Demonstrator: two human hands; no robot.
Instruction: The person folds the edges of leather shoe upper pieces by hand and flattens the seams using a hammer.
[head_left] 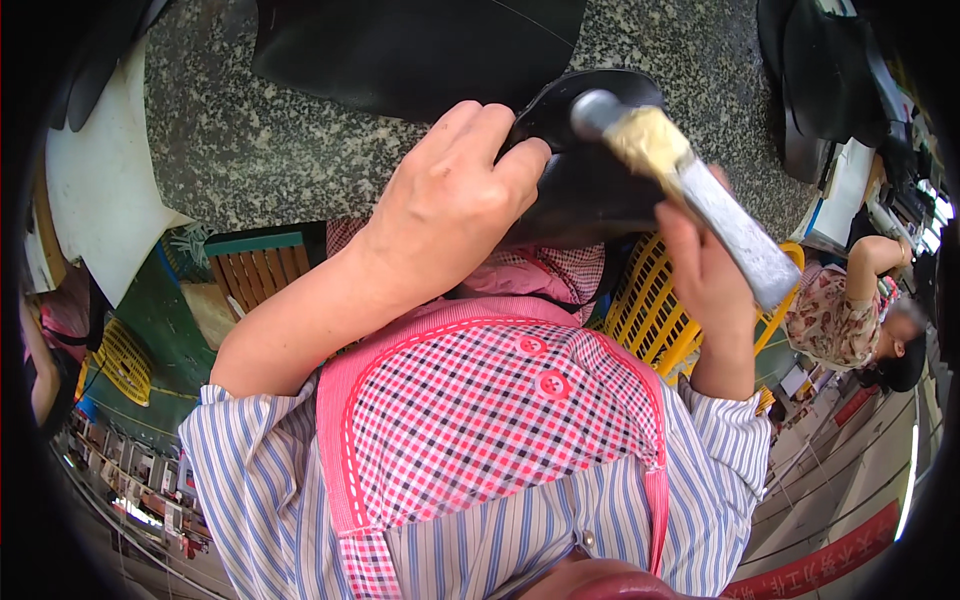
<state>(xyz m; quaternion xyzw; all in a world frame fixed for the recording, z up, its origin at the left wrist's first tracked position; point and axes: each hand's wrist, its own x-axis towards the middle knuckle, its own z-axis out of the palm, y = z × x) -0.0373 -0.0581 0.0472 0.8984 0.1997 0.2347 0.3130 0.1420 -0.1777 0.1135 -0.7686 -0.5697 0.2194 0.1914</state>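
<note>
While both hands are busy at the edge of the stone-topped bench, the scene reads as follows.

Left hand: the left hand (450,200) lies over the black leather piece (590,170), fingers curled down onto its near edge, clamping it against the bench rim.

Right hand: the right hand (705,275) is closed around the handle of a metal hammer (720,215) — the handle runs down to the right past the fist, its upper part wrapped in pale, worn tape, and the round grey head sits over the leather.

Work piece: the black leather piece is curved and dark, half on the speckled granite bench (300,140) and half overhanging toward the person's lap, directly under the hammer head.

Contact: whether the hammer head touches the leather or hangs just above it cannot be told from this view.

Progress: judged from how things lie, the work is mid-way — the piece is gripped and under the tool, not set aside. No finished or untouched part can be told apart on the dark surface.

Surroundings: a larger black sheet (420,40) lies farther back on the bench; a yellow plastic crate (650,310) stands below by the person's right side; another person in a floral top (835,320) sits well apart at the right.
</note>
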